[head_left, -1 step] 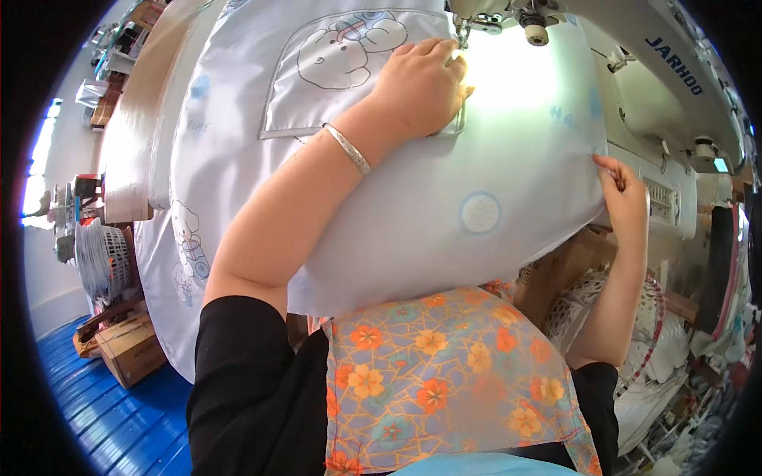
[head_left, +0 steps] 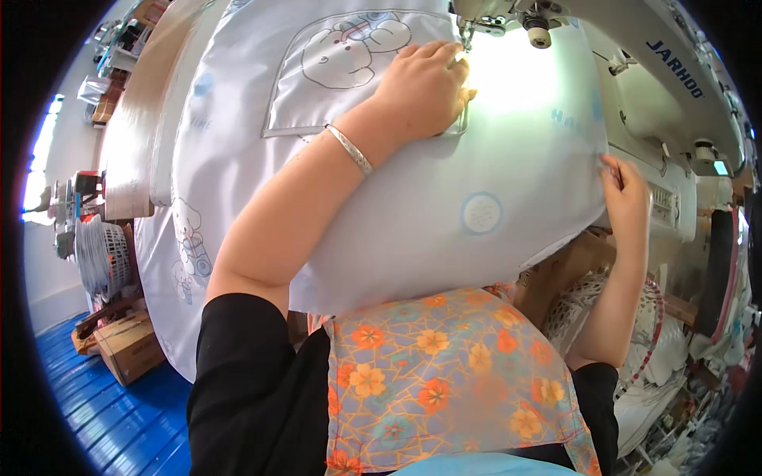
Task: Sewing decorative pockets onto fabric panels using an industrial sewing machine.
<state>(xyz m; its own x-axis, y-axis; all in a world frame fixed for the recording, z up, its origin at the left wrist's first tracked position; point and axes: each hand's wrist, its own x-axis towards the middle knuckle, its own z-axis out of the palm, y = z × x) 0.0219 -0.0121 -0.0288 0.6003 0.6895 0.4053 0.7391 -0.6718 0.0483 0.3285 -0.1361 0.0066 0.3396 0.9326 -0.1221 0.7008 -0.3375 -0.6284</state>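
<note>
Right hand (head_left: 628, 190) shifted slightly, left hand (head_left: 422, 89) on fabric (head_left: 401, 230)

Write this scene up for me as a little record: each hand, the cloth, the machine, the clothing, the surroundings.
Left hand: spread on the cloth, close to the needle; bracelet on the wrist
Right hand: fingertips at the cloth's right edge; firmness of grip unclear
Cloth: white, with cartoon animals and a grey-edged patch
Machine: sewing machine, bright light falling below
Clothing: flowered apron, black sleeves
Surroundings: cardboard box on blue floor, at left

Left hand, right hand, cloth, patch, sewing machine, apron, cardboard box, floor
</note>
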